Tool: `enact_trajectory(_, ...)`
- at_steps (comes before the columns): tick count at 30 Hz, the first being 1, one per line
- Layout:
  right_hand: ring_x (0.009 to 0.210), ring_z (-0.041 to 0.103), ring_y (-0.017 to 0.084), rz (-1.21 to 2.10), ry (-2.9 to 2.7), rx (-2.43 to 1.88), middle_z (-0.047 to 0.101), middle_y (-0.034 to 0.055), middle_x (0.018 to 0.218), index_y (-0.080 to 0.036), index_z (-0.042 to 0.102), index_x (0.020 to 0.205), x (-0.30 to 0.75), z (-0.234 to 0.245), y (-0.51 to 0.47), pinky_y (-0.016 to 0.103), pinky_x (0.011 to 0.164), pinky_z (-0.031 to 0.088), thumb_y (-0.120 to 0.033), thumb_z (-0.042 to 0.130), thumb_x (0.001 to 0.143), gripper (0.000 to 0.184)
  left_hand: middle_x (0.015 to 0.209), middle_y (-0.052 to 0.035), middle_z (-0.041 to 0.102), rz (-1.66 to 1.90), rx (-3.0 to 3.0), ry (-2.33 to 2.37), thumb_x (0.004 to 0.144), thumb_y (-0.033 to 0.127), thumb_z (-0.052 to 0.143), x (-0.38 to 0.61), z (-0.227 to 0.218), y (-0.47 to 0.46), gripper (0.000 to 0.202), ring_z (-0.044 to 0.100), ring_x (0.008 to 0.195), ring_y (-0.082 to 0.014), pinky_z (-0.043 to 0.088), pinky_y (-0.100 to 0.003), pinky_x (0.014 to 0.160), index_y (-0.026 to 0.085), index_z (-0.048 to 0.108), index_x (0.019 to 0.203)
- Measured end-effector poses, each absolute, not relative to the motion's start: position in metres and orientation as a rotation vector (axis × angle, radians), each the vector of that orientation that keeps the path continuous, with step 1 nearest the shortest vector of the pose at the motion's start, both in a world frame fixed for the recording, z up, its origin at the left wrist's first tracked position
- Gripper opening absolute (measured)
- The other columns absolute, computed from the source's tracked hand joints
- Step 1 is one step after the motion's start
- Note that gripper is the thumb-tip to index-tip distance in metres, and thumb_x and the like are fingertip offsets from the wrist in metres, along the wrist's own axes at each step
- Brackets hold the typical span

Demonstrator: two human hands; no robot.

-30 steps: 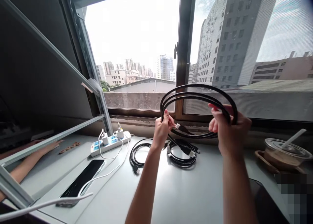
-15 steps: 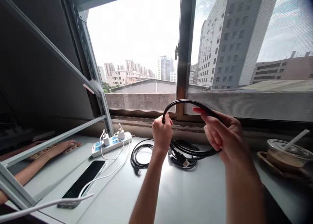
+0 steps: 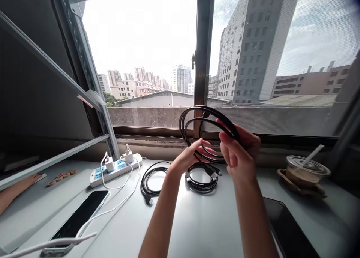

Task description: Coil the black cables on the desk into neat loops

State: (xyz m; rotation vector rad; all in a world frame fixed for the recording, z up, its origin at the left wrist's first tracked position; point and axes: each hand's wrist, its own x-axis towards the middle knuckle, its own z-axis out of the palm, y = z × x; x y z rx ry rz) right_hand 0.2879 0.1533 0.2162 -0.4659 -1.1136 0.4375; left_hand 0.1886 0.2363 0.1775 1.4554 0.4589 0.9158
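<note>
A looped black cable [image 3: 209, 108] hangs in the air above the table, before the window. My right hand [image 3: 239, 147] grips the gathered loops at their right side, fingers and thumb closed round them. At the left of the loops is my left hand [image 3: 191, 155], its thumb apart and fingers stretched out among the strands; whether it touches them is hard to see. One cable end [image 3: 206, 114] shows near the top of the loops. Below lie a coiled black cable [image 3: 201, 191] with metal-tipped plugs and, to its left, another black coil [image 3: 143, 183].
At left are a power strip [image 3: 97, 179] with white chargers, a phone [image 3: 80, 215] and a white cable [image 3: 118, 206]. A co-worker's hand [image 3: 29, 180] rests beyond the metal frame [image 3: 107, 117]. At right stand a lidded drink cup [image 3: 305, 171] and a dark flat device [image 3: 292, 228].
My left hand has opened from its closed hold on the cable. More loops now hang from my right hand. The view has turned right, and the co-worker's hand has moved off the small brown pieces.
</note>
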Motion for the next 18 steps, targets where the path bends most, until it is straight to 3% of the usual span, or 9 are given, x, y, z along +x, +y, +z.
enact_trajectory(3, 0.027, 0.018, 0.002, 0.541, -0.930, -0.467, 0.027, -0.0136, 0.034, -0.019, 0.066, 0.084, 0.300, 0.207, 0.184, 0.018, 0.028, 0.014, -0.030, 0.068, 0.069, 0.019, 0.076, -0.0046, 0.069, 1.104, 1.194, 0.402, 0.085, 0.047, 0.046, 0.187, 0.179, 0.245, 0.032, 0.068, 0.074, -0.0177, 0.051, -0.028, 0.070, 0.019, 0.046, 0.070)
enact_trajectory(6, 0.030, 0.029, 0.003, 0.523, -0.931, -0.621, 0.033, -0.0130, 0.040, -0.018, 0.062, 0.091, 0.306, 0.200, 0.203, 0.016, 0.029, 0.024, -0.032, 0.066, 0.069, 0.026, 0.060, -0.0005, 0.063, 1.331, 1.188, 0.443, 0.084, 0.046, 0.047, 0.181, 0.184, 0.248, 0.035, 0.067, 0.062, -0.0165, 0.049, -0.024, 0.060, 0.019, 0.038, 0.064)
enact_trajectory(10, 0.038, 0.045, 0.006, 0.270, -1.073, -0.794, 0.046, -0.0095, 0.057, -0.021, 0.056, 0.108, 0.305, 0.199, 0.201, 0.017, 0.035, 0.037, -0.030, 0.066, 0.068, 0.042, 0.037, 0.0082, 0.043, 1.502, 1.367, 0.584, 0.081, 0.034, 0.049, 0.166, 0.194, 0.241, 0.022, 0.058, 0.041, -0.0130, 0.042, -0.019, 0.044, 0.018, 0.044, 0.066)
enact_trajectory(14, 0.055, 0.049, 0.006, -0.005, -1.267, -0.817, 0.057, 0.0007, 0.095, -0.027, 0.052, 0.119, 0.300, 0.202, 0.192, 0.020, 0.044, 0.045, -0.028, 0.069, 0.068, 0.054, 0.035, 0.0064, 0.048, 1.606, 1.528, 0.771, 0.079, 0.024, 0.045, 0.153, 0.202, 0.231, 0.012, 0.045, 0.029, -0.0092, 0.031, -0.016, 0.032, 0.016, 0.053, 0.078)
enact_trajectory(18, 0.055, 0.044, 0.007, -0.195, -1.331, -0.797, 0.056, 0.0022, 0.098, -0.030, 0.056, 0.119, 0.296, 0.203, 0.187, 0.020, 0.044, 0.041, -0.034, 0.069, 0.073, 0.048, 0.033, 0.0091, 0.041, 1.588, 1.526, 0.789, 0.080, 0.029, 0.048, 0.147, 0.207, 0.224, 0.015, 0.044, 0.029, -0.0089, 0.029, -0.016, 0.030, 0.016, 0.053, 0.080)
